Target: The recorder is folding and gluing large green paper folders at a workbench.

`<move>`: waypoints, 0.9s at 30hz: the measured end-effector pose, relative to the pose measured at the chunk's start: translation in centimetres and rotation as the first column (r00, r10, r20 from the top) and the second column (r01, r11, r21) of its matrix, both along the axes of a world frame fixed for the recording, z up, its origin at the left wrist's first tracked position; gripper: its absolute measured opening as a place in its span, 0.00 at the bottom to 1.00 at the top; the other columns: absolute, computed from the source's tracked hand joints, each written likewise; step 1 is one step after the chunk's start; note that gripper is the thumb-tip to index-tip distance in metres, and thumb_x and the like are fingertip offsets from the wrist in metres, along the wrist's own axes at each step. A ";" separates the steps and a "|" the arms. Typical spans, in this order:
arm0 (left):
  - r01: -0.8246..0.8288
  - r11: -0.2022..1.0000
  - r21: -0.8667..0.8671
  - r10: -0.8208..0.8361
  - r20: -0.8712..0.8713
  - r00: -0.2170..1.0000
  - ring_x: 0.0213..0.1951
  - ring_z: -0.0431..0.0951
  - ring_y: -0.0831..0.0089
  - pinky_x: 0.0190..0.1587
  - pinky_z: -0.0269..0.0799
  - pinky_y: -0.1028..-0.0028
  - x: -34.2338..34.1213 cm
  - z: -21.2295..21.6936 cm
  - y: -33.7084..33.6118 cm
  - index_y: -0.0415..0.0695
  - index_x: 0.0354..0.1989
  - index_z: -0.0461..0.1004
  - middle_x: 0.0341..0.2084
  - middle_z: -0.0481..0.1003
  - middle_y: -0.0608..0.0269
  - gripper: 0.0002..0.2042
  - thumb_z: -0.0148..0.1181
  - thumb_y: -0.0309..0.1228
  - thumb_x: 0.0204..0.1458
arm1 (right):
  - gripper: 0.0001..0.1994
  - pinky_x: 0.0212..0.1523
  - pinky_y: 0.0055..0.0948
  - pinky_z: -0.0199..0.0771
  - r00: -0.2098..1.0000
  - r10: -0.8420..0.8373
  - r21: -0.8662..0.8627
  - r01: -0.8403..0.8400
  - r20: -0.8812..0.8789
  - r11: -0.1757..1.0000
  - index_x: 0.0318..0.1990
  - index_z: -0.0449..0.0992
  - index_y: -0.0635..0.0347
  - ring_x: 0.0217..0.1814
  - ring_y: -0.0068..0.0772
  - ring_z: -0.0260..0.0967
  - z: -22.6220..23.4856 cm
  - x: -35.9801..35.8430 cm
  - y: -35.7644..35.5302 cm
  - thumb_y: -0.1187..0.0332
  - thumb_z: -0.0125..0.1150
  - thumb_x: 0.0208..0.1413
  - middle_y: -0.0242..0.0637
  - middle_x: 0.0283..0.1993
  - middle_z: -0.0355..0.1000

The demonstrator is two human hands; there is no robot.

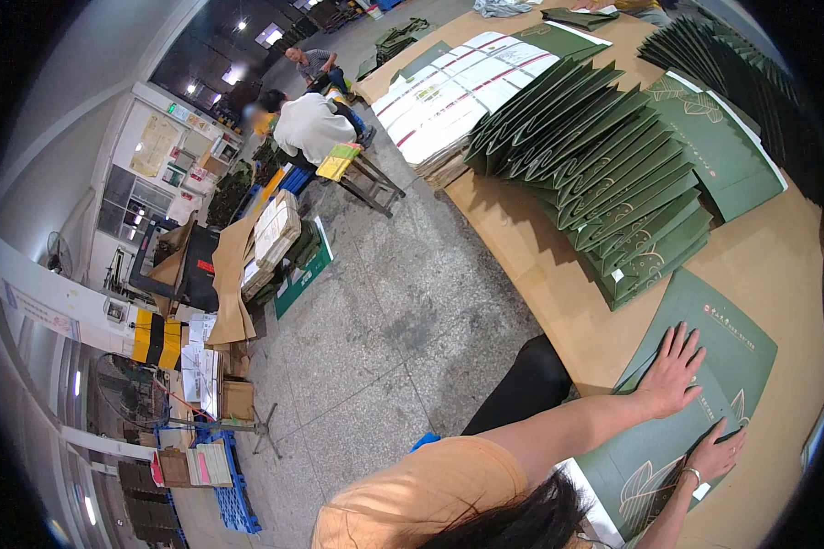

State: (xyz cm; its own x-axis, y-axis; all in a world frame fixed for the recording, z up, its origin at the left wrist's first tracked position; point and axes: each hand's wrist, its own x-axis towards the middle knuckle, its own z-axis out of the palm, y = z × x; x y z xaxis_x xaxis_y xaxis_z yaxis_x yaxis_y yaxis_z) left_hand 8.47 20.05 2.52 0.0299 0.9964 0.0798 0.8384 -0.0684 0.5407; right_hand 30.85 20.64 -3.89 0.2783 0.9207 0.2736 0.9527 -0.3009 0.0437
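Observation:
A flat dark green printed card sheet (742,352) lies on the brown table (778,265) in front of me. My left hand (673,371) presses flat on its left part, fingers spread. My right hand (716,453) rests lower on the same sheet, fingers curled at a folded edge, a ring on one finger. Behind the sheet a long fanned stack of similar green folded pieces (613,174) runs across the table.
White printed sheets (458,91) lie stacked at the table's far end, and more green pieces (732,55) fan out at the right. On the grey floor (384,311) to the left stand cardboard boxes (275,233) and a pallet. Two people (311,123) sit at the back.

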 end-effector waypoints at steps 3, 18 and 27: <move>-0.003 1.000 0.014 0.003 -0.001 1.000 0.68 0.38 0.39 0.69 0.30 0.48 0.0 -0.1 0.0 0.36 0.64 0.56 0.66 0.48 0.39 0.34 0.50 0.48 0.55 | 0.31 0.66 0.39 0.52 1.000 0.005 0.013 -0.005 -0.005 1.000 0.64 0.60 0.60 0.69 0.41 0.53 0.0 -0.1 0.0 0.45 0.42 0.63 0.43 0.66 0.60; -0.009 0.999 0.035 0.009 0.001 1.000 0.68 0.38 0.39 0.69 0.30 0.47 0.1 -0.3 0.0 0.36 0.64 0.57 0.65 0.48 0.38 0.34 0.50 0.48 0.55 | 0.32 0.66 0.39 0.52 1.000 0.006 0.030 -0.006 -0.007 1.000 0.63 0.62 0.61 0.68 0.42 0.55 -0.6 0.4 -0.2 0.44 0.44 0.62 0.45 0.64 0.62; -0.020 0.999 0.043 0.021 -0.011 1.000 0.69 0.37 0.40 0.69 0.28 0.48 0.2 -0.8 0.4 0.30 0.65 0.51 0.66 0.44 0.35 0.39 0.51 0.49 0.54 | 0.32 0.66 0.39 0.52 0.999 0.023 0.044 -0.021 -0.027 0.999 0.63 0.62 0.61 0.68 0.42 0.55 -0.3 0.1 0.1 0.44 0.44 0.62 0.44 0.64 0.62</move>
